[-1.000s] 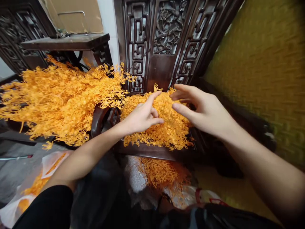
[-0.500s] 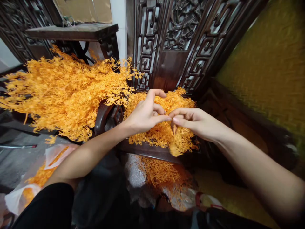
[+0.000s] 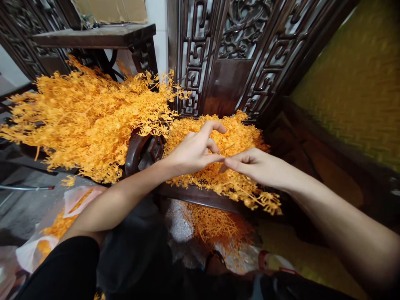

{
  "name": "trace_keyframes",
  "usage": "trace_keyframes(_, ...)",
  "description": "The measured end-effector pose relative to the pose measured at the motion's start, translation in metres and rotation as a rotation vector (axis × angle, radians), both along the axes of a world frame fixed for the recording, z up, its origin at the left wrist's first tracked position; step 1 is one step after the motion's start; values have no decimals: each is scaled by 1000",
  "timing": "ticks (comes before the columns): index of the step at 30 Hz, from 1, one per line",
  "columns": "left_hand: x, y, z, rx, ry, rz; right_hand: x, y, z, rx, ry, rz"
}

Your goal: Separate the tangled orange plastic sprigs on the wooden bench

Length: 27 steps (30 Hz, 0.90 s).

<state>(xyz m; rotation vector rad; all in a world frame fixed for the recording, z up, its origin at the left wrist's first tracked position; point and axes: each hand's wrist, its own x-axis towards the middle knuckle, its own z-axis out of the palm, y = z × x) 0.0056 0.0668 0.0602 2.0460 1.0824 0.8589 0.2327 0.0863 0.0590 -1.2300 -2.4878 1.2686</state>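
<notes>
Yellow-orange plastic sprigs (image 3: 187,129) are heaped on the dark wooden seat in front of me. Over this heap my left hand (image 3: 198,150) has its thumb stretched toward my right fingertips and its fingers curled; a thin orange stem shows by them. My right hand (image 3: 250,164) meets the left thumb tip, its thumb and index finger pinched on an orange sprig (image 3: 268,200) whose branches reach down to the right over the seat's front edge. Where the stem passes between the hands is partly hidden by the fingers.
A larger pile of orange sprigs (image 3: 90,116) lies at the left, beyond the curved armrest (image 3: 134,154). More orange pieces (image 3: 215,221) are below the seat, and plastic bags (image 3: 78,200) lie at the lower left. A carved wooden back (image 3: 228,83) rises behind the heap.
The sprig under my right hand now spreads further right over the seat edge. My right fingers have moved slightly down, and the whole view has shifted a little.
</notes>
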Motion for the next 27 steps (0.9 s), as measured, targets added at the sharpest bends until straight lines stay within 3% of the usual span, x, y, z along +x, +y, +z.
trace_keyframes(3,-1,-1,2,44,127,-19,-3,-4,-2,276,-182,-39)
trace_keyframes(6,-4,0,2,144,420,-15,-3,-7,-4,581,-438,-34)
trace_keyframes(10,-10,8,-4,272,772,-77,4,-4,-7,807,-625,38)
trace_keyframes(14,-17,18,-7,351,893,-33,21,7,-4,846,-770,61)
trace_keyframes(19,-16,22,-7,344,873,62,44,16,8,817,-900,-213)
trace_keyframes(24,-11,26,-12,408,915,175,59,23,2,934,-759,-240)
trace_keyframes(27,-13,32,-15,367,950,170,67,32,-1,819,-475,-216)
